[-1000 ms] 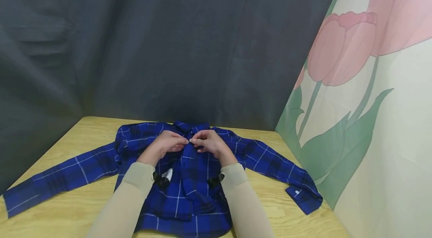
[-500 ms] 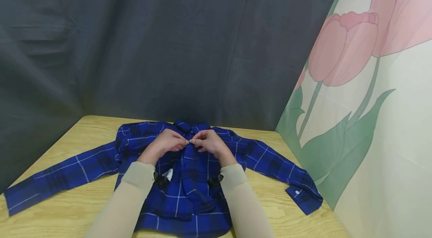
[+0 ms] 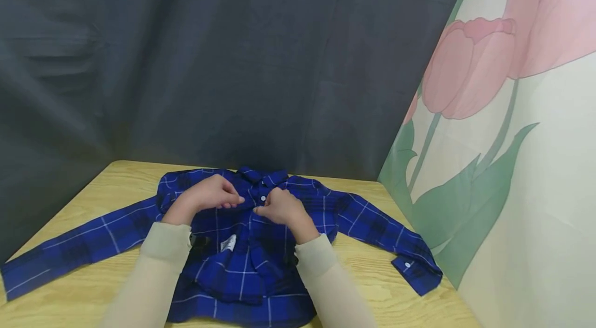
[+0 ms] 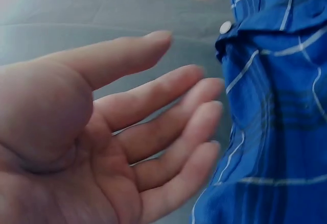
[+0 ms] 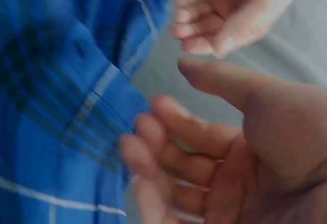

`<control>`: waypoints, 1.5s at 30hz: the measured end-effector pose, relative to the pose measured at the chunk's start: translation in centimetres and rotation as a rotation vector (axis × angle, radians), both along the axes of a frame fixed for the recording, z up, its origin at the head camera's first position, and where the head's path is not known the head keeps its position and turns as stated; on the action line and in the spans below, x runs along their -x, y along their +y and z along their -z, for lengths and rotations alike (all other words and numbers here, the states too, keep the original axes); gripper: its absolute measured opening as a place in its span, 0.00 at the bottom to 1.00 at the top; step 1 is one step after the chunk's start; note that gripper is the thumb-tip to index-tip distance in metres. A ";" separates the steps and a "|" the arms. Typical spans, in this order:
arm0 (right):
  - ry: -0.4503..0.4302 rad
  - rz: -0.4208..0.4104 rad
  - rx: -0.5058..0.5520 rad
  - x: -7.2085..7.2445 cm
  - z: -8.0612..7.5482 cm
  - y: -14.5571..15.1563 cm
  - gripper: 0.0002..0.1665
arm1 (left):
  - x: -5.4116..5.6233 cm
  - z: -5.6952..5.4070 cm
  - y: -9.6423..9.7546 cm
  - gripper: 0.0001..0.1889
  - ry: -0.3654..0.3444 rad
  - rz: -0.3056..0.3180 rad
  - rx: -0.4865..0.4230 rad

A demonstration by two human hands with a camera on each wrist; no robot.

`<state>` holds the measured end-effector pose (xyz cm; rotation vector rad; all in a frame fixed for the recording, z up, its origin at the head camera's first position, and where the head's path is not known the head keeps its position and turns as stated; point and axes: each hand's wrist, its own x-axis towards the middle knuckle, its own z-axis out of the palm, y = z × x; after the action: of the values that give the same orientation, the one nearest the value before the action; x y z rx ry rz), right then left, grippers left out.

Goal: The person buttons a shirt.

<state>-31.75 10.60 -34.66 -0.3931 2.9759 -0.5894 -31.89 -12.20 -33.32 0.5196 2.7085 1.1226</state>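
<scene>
A blue plaid shirt [image 3: 247, 266] lies front up on the table, its sleeves spread to both sides. One white button [image 3: 263, 198] shows on its front below the collar [image 3: 263, 175]; the left wrist view catches a white button [image 4: 225, 27] at a cloth edge. My left hand [image 3: 211, 194] hovers over the left chest, its thumb apart from loosely bent fingers [image 4: 163, 132] and nothing between them. Just below the button, my right hand [image 3: 283, 209] is over the front placket. In the right wrist view its slightly blurred fingers [image 5: 189, 132] bend loosely beside the cloth, thumb apart.
The wooden table [image 3: 93, 286] carries the shirt. A dark curtain [image 3: 233, 59] hangs behind its far edge, and a tulip-printed wall panel [image 3: 493, 162] stands on the right. A white label [image 3: 228, 243] shows on the shirt, and a buttoned cuff [image 3: 416, 273] lies near the right edge.
My hands have let go of the shirt front and drawn apart. The left hand moved left, the right hand slightly down, and the white button between them has come into sight.
</scene>
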 end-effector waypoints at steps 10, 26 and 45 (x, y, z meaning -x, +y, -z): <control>-0.072 0.116 -0.361 1.9 7.3 -2.7 0.55 | -0.7 0.7 0.2 0.18 -0.139 0.078 0.172; -0.166 -0.065 -0.121 0.0 0.9 1.3 0.16 | -0.4 1.3 0.4 0.11 -0.071 0.116 0.178; -0.162 -0.053 -0.070 0.6 -1.3 4.9 0.04 | -0.5 5.3 7.7 0.04 0.066 0.218 0.300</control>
<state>-32.34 15.48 -33.34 -0.3962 2.8131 -0.4848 -31.37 -4.46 -38.61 0.7881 2.7232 0.6418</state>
